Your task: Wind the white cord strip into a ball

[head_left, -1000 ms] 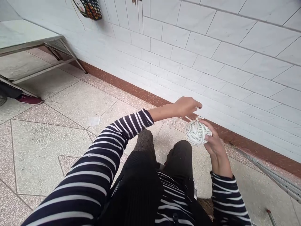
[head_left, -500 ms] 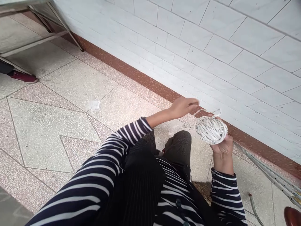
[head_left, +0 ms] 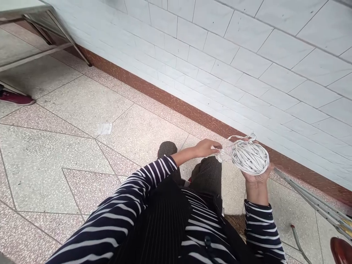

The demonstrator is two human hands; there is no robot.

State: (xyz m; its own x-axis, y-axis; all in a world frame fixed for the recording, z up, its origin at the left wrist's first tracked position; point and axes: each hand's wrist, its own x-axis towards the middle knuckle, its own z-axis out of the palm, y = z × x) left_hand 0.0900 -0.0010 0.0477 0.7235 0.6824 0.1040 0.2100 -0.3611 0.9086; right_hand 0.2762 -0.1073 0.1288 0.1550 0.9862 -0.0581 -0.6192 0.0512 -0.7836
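White wall tiles meet a speckled floor. I see the cord ball cradled in the right hand, fingers wrapped around its underside; the left hand pinches loose strands beside it. I'd favour light, even tension and a steady palm, lest strands snag.

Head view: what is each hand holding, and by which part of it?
The right hand cradles the ball of white cord from underneath; the left hand seems to pinch loose strands beside the ball.
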